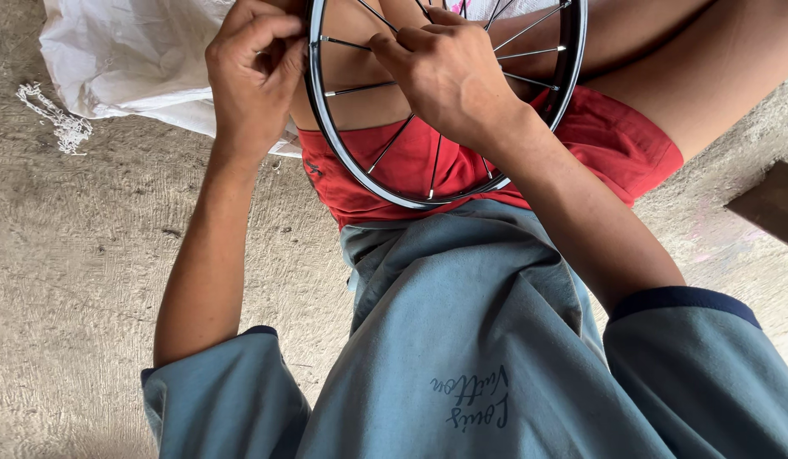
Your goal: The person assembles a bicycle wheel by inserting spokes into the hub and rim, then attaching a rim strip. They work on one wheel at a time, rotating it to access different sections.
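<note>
A black bicycle wheel rim (pixel 353 166) with thin metal spokes (pixel 392 143) rests on my lap, over red shorts. My left hand (pixel 251 72) is closed against the rim's outer left edge, fingers curled at the spot where a spoke meets the rim. My right hand (pixel 449 72) reaches inside the wheel and pinches a spoke near the same spot. The top of the wheel is cut off by the frame edge.
I sit on a rough concrete floor (pixel 79 255). A white woven sack (pixel 126 55) lies at the upper left with a frayed white strand (pixel 58 119) beside it. A dark wooden piece (pixel 772 204) shows at the right edge.
</note>
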Demonstrator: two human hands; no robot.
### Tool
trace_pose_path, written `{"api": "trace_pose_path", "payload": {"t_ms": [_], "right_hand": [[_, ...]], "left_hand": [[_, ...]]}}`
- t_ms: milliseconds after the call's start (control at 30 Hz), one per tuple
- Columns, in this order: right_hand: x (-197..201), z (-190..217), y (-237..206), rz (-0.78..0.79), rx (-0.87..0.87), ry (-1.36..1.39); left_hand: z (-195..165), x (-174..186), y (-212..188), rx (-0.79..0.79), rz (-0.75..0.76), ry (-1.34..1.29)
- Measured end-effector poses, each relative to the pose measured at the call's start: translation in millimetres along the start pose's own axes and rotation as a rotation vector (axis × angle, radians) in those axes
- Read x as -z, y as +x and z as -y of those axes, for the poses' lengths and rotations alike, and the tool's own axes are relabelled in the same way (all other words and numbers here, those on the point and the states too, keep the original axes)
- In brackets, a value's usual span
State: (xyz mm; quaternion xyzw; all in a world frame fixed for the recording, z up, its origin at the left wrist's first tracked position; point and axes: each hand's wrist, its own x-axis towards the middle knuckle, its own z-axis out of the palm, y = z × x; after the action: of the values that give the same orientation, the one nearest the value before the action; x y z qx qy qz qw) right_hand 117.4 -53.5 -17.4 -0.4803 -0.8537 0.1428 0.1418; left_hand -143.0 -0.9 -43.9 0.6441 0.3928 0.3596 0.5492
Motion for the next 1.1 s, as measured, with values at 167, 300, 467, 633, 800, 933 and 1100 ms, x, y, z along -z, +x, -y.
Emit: {"api": "trace_pose_path", "payload": {"t_ms": [167,300,467,633,800,933,1100], "right_hand": [[2,0,1,-0.012,0.010,0.009],[3,-3,1,-0.023,0.007,0.008],[3,-3,4,-0.025,0.003,0.018],[6,-3,3,-0.022,0.001,-0.008],[6,-5,3,-0.023,0.012,0.003],[7,-6,1,-0.002,0.000,0.010],[8,-7,2,-0.024,0.003,0.002]], "left_hand": [[5,3,-1,0.005,0.017,-0.016],[6,3,1,-0.011,0.000,0.052],[0,-1,2,-0.017,-0.008,0.045],[-7,-2,7,0.024,-0.015,0.069],[-7,-4,8,0.013,-0.039,0.016],[-5,-5,7,0.015,-0.007,0.014],[-2,-6,7,-0.011,-0.042,0.027]]}}
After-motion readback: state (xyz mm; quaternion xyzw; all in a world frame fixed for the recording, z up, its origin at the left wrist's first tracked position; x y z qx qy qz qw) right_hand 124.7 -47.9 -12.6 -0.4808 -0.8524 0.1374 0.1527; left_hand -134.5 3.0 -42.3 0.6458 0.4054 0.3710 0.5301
